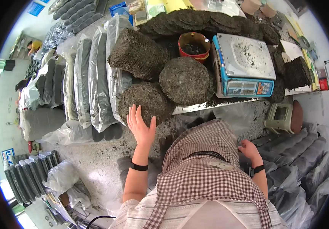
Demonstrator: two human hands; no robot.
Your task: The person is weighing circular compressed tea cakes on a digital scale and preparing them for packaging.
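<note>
My left hand, fingers spread, rests against the near end of a stack of round, dark, dried sheets, likely seaweed. Beside it lies a second stack, and a third stack lies on its side behind them. A red tub with a dark inside stands between the stacks and a blue digital scale, whose metal pan is strewn with dark crumbs. Behind runs a row of overlapping round sheets. My right hand hangs by the apron at my side, its fingers partly curled; nothing shows in it.
Long clear bags of dark discs line the left of the table. A stool stands at right, above more bagged rolls. Further bagged rolls stand lower left. A person in yellow is far off at upper left.
</note>
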